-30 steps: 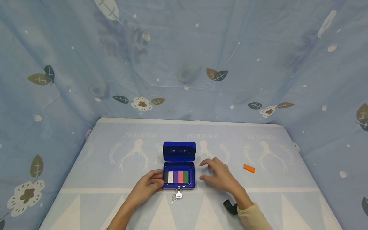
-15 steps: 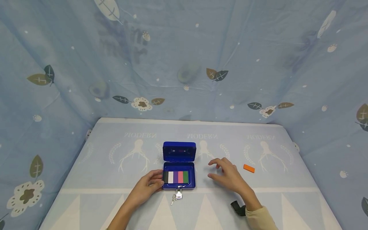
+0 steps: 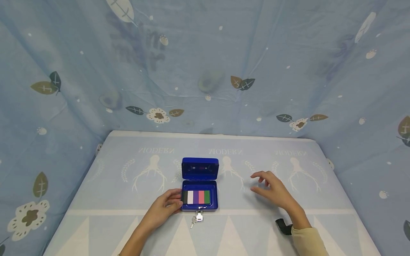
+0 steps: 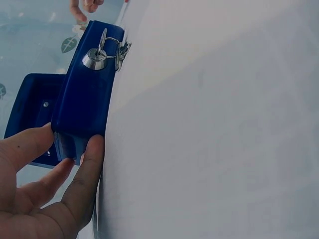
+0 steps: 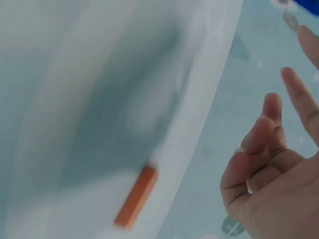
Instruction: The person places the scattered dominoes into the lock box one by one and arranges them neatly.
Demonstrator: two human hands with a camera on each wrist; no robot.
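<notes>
An open blue cash box (image 3: 216, 206) stands on the table with its lid (image 3: 200, 169) tipped back. Inside, blocks in black, white, purple (image 3: 196, 197), pink and green lie side by side. Keys (image 3: 193, 222) hang from the lock (image 4: 94, 59) on its front. My left hand (image 3: 163, 209) rests against the box's left end, fingertips on its side. Off to the right, my right hand (image 3: 272, 190) is in the air with thumb and fingers apart, holding nothing. The orange block (image 5: 135, 198) lies on the table in the right wrist view; in the head view my right hand hides it.
A printed cloth covers the table (image 3: 128, 202). Blue patterned curtain (image 3: 192, 71) hangs behind it and along both sides. A black device (image 3: 283, 226) sits at my right wrist.
My right hand has moved right, away from the box, and now covers the orange block in the head view. My left hand and the box have stayed put.
</notes>
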